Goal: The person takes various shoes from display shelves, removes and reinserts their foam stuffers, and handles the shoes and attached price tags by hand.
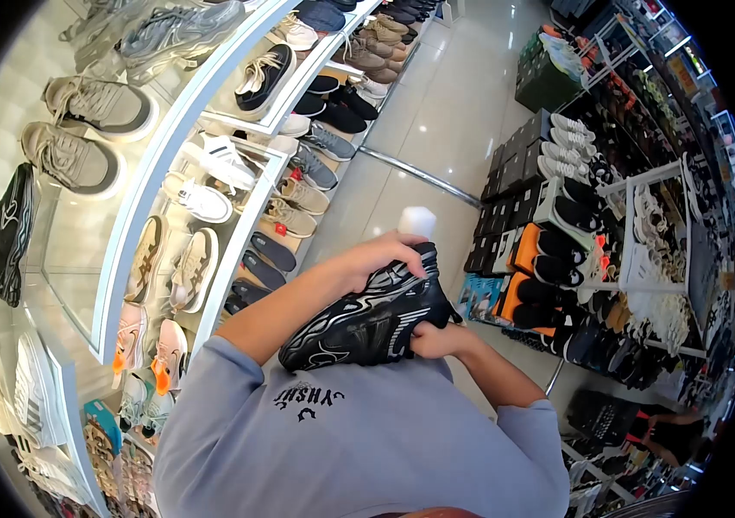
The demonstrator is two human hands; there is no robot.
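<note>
A black shoe (341, 332) with silver wavy lines is held in front of my chest, its toe pointing to the lower left. My left hand (387, 259) is closed over its upper far part, fingers bent across the surface. Beside those fingers a small white object (417, 221) sticks up; whether the hand holds it cannot be made out. My right hand (438, 340) grips the shoe's near right side, its thumb against the black material. A similar black shoe (5, 237) stands on the glass display at the far left.
Lit shelves (147, 186) with many shoes line the left side. Stacked boxes (505, 190) and more shoes stand along the right. Tiled floor (436, 112) runs between them. What looks like a person (674, 432) is at the lower right.
</note>
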